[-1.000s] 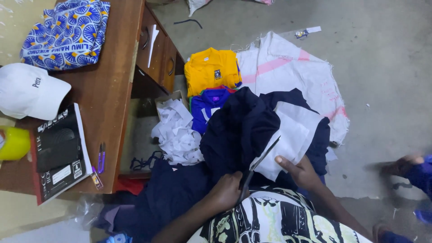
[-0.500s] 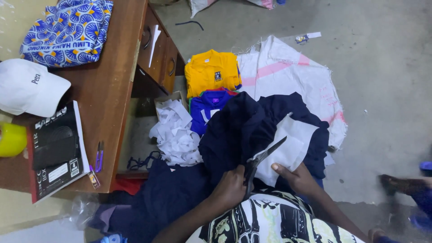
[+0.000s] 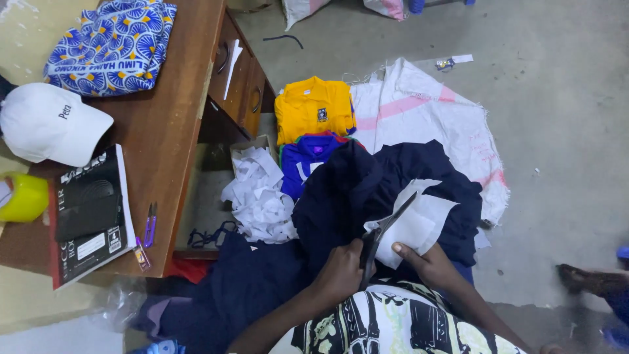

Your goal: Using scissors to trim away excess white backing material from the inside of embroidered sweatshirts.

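Concrete floor (image 3: 557,144), wooden desk (image 3: 177,131) at left carrying white cap (image 3: 49,123) and black book (image 3: 88,213). Left hand (image 3: 341,272) grips scissors (image 3: 383,236), fingers closed around handles. Right hand (image 3: 429,262) pinches white fabric piece (image 3: 419,223) over navy garment (image 3: 367,196).

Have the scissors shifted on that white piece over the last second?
Yes. The scissors in the left hand now lie further along the white piece, blades angled up-right, judged against the yellow shirt.

L hand (image 3: 341,272) gripping scissors (image 3: 383,233), blades pointing 1 o'clock, R hand (image 3: 426,262) pinching white fabric piece (image 3: 419,223) over navy garment (image 3: 386,190), wooden worktop (image 3: 167,131) at 10 o'clock
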